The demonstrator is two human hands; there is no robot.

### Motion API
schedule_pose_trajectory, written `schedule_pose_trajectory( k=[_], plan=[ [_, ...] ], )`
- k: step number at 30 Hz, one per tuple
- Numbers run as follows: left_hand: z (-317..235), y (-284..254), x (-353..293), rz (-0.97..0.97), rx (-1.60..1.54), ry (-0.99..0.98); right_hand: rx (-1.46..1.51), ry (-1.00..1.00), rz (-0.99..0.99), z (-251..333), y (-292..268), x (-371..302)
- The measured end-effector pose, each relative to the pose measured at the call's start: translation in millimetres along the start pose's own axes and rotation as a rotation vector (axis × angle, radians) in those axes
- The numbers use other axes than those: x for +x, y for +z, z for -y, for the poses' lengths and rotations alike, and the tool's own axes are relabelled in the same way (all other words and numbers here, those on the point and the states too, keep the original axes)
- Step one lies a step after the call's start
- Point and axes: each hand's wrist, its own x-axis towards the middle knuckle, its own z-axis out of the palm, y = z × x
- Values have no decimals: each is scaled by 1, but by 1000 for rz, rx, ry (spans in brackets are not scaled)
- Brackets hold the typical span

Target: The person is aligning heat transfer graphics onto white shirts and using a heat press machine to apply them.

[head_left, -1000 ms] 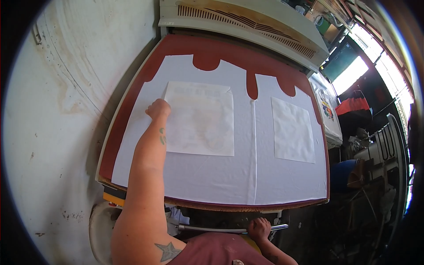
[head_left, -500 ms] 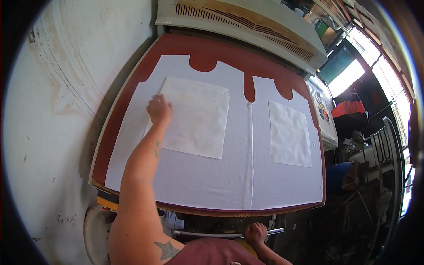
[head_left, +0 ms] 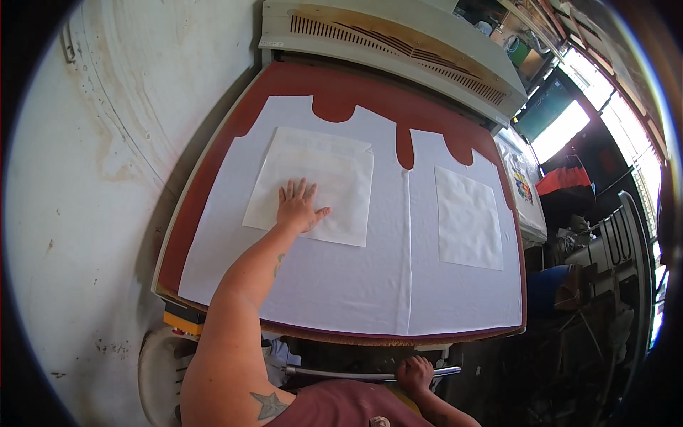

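Observation:
Two white fabric panels cut like sleeveless tops, a left panel (head_left: 235,235) and a right panel (head_left: 455,299), lie flat on a reddish-brown pad (head_left: 249,114). A large sheet of white paper (head_left: 334,185) with faint print showing through rests on the left one. My left hand (head_left: 300,207) presses flat on that sheet, fingers spread. A smaller white sheet (head_left: 469,217) lies on the right panel. Below the pad's front edge, my right hand (head_left: 415,372) is closed around a metal bar (head_left: 334,373).
A grey machine housing with slotted vents (head_left: 398,50) spans the back of the pad. A stained white wall (head_left: 99,178) rises at the left. To the right are a stack of printed white fabric (head_left: 523,188), a red and black cloth (head_left: 565,178) and a metal rack (head_left: 629,249).
My left hand has moved from the paper's left edge toward its lower middle, opening flat. The sheet's lower-left corner now shows. My right hand stays on the bar.

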Motion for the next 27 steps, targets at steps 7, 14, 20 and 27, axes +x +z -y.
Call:
schedule_pose_trajectory(
  k=[7,14,20,27],
  plan=[
    [-10,0,-7,39,13,38,4,33,30,1,-6,-5],
    [-10,-6,-46,89,-97,89,30,-2,23,-1,-3,-8],
    [33,-14,-202,-653,-382,6,39,-126,-18,-3,5,-12],
    [141,70,-337,-688,-571,-1373,115,-216,15,-8,-8,-16]
  ],
)
